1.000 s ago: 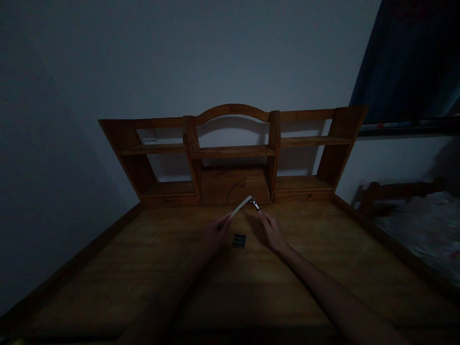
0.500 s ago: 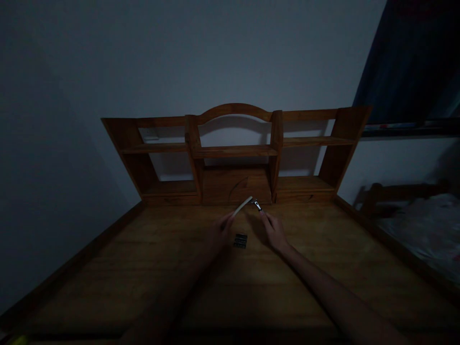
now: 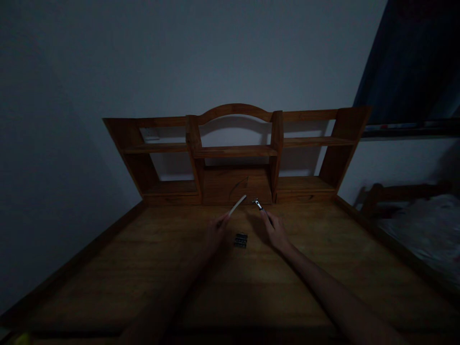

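The scene is dim. My left hand [image 3: 215, 232] is closed around a thin white handle-like piece [image 3: 237, 205] that slants up to the right. My right hand [image 3: 275, 230] pinches a small shiny metal piece [image 3: 257, 204] just right of the white piece's tip; the two parts are a little apart. Between my hands, a small dark ridged block [image 3: 240, 240] lies on the wooden desk [image 3: 230, 282].
A wooden shelf unit [image 3: 235, 153] with open compartments stands at the back of the desk against a pale wall. Raised wooden rims run along the desk's left and right sides. A bed with pale bedding [image 3: 424, 230] lies at the right, under a dark curtain [image 3: 413, 62].
The white piece and the shiny metal piece were joined at their tips; now they are separated by a small gap. Both hands stay roughly where they were.
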`<state>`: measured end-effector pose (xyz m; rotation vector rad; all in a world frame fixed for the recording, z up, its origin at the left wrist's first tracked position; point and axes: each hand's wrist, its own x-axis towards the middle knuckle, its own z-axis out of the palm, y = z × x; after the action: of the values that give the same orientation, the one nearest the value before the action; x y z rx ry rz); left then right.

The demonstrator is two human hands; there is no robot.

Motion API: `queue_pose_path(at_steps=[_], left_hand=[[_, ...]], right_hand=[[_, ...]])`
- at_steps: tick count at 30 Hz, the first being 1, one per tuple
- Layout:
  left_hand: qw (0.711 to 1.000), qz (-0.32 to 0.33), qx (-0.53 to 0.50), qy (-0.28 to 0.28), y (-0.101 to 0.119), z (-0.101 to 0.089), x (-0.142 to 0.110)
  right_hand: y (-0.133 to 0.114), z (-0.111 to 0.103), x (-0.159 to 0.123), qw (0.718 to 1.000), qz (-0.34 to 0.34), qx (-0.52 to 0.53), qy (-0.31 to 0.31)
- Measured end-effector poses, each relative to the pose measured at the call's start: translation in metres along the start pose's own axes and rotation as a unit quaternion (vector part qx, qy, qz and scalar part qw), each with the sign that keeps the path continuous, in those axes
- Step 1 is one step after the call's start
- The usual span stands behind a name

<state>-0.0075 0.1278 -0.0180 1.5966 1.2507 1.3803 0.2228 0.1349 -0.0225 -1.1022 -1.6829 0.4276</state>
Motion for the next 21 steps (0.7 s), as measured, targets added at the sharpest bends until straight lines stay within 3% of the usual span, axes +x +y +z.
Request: queue_pose_path(at_steps=[3, 9, 15, 21], left_hand=[[0.999, 0.021, -0.012, 0.026, 0.004, -0.001, -0.002], [0.998, 0.011, -0.025, -0.051, 0.007, 0.006, -0.004], [1.0, 0.026, -0.014, -0.003, 0.01, 0.002, -0.003], [0.997, 0.018, -0.032, -0.072, 0.012, 0.005, -0.006]], right_hand=[[-0.001, 0.0, 0.0, 1.0, -0.004, -0.008, 0.001], [0.001, 0.001, 0.001, 1.0, -0.015, -0.025, 0.003], [-0.003, -0.001, 0.0, 0.999, -0.018, -0.03, -0.006], [-0.002, -0.001, 0.001, 0.999, -0.005, -0.039, 0.003]])
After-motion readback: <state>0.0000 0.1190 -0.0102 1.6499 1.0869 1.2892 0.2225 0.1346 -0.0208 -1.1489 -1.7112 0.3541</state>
